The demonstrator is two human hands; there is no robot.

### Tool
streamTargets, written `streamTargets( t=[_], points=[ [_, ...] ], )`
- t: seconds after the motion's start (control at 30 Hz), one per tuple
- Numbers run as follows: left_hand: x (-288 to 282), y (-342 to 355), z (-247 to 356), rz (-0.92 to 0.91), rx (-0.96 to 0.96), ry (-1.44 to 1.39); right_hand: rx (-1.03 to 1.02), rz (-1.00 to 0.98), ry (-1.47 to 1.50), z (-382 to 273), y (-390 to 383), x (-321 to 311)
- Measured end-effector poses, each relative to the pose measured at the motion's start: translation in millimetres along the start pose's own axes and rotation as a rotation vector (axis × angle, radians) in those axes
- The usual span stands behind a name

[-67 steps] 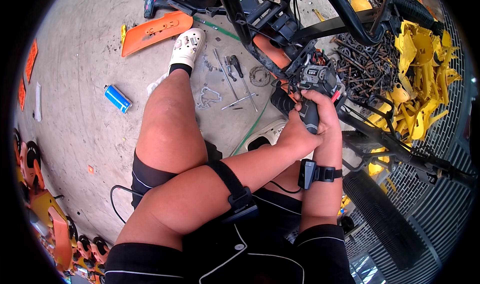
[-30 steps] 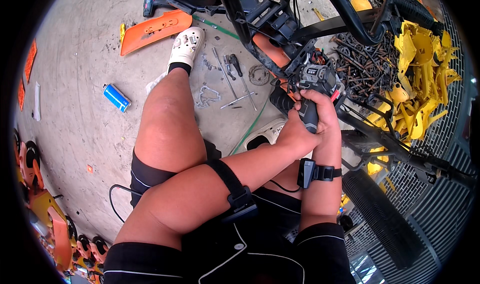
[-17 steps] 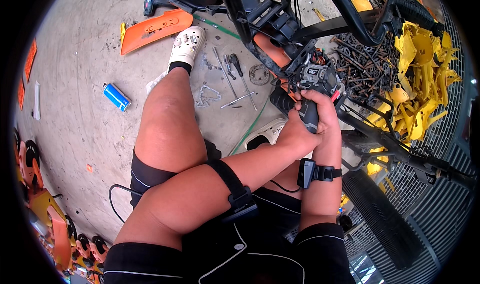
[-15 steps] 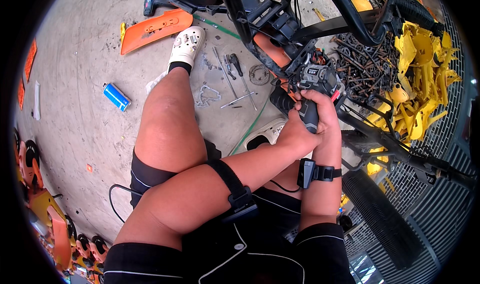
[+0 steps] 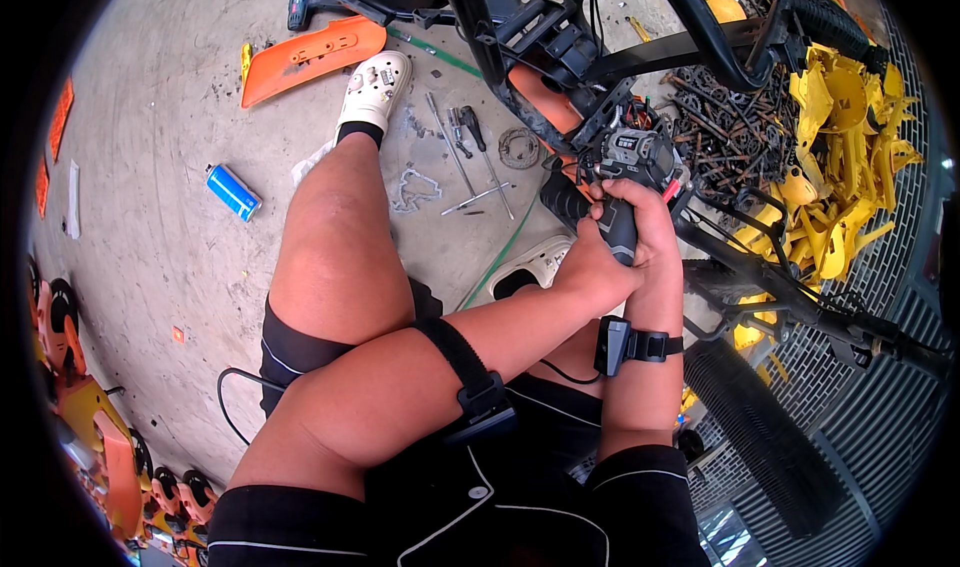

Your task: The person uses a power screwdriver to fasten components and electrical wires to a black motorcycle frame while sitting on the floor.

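A grey power tool [image 5: 621,231] is gripped by both hands, the left hand [image 5: 596,268] being set just below the right hand [image 5: 650,219]; its tip is hidden. From the hands, a black frame [image 5: 672,45] is seen at twelve o'clock, rusty metal parts [image 5: 715,132] at one, yellow plastic pieces [image 5: 838,167] between two and three, a screwdriver [image 5: 472,127] at ten, a blue can [image 5: 234,193] at nine.
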State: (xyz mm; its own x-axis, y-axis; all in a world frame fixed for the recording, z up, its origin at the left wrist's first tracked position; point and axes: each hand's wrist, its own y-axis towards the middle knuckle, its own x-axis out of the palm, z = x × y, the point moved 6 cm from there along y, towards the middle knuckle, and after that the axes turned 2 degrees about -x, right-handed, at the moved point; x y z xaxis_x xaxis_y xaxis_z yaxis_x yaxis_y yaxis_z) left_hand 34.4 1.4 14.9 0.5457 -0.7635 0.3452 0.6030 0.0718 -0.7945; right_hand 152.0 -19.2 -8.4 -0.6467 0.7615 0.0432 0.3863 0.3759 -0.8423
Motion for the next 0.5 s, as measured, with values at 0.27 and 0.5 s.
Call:
streamTargets(
  t=[0.27,0.5],
  points=[
    [1.7,0.8,-3.1,-0.011,-0.005,-0.022,-0.013,-0.018,0.001,0.0,-0.4,0.7],
    [0.4,-1.5,-0.9,-0.019,-0.014,-0.014,-0.006,-0.014,0.002,-0.7,-1.8,2.3]
  ],
)
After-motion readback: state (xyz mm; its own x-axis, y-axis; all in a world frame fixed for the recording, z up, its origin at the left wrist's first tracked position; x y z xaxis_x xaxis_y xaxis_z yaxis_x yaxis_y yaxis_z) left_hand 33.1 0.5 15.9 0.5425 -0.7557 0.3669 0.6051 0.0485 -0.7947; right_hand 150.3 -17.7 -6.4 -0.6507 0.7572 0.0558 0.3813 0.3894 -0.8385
